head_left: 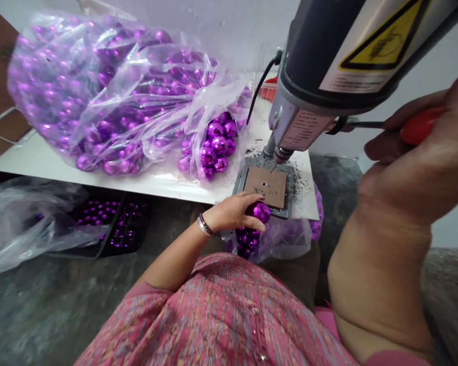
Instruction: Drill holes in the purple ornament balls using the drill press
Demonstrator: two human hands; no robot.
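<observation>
Between the thumb and fingers of my left hand (pixel 236 212) is a shiny purple faceted ball (pixel 261 212), just at the near edge of the drill press base (pixel 241 179). A square brown board (pixel 277 189) with a small dark hole lies on that base. Above the board points the thin bit (pixel 274 166) of a drill press (pixel 309 91), apart from the ball. My right hand (pixel 423 147), raised at the right, is closed around the red knob (pixel 423 124) of the press's lever.
A big clear plastic bag (pixel 110 96) of purple balls lies on the white table (pixel 168 192), its mouth facing the drill. Dark shavings surround the base. Another bag (pixel 290 239) of balls sits by my lap. Black crates (pixel 107 244) with purple balls stand at lower left.
</observation>
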